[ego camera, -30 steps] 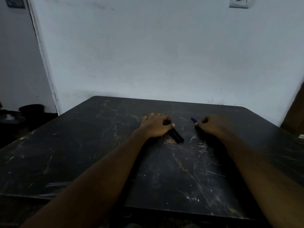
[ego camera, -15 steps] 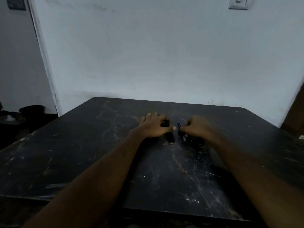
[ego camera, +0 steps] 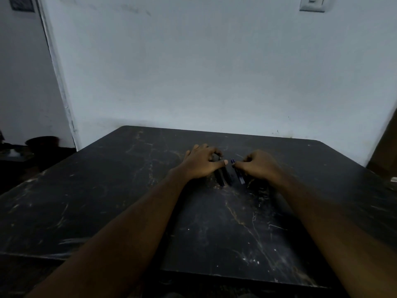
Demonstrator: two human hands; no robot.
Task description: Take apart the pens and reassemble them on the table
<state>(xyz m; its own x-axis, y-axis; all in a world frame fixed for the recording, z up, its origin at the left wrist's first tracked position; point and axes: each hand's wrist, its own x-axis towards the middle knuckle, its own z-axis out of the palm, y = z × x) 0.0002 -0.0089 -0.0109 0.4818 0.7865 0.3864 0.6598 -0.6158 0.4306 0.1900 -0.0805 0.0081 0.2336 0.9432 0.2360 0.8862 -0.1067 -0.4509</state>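
Toward the far middle of the dark tabletop (ego camera: pixel 107 201), the left hand (ego camera: pixel 200 164) curls its fingers round what look like 2 black pens (ego camera: pixel 223 177), whose near ends rest on the surface. Just to their right, the right hand (ego camera: pixel 258 166) pinches a blue pen (ego camera: pixel 238 175). The pens are probably light, stiff and slick, so grip mid-barrel and pull or twist at the tip.
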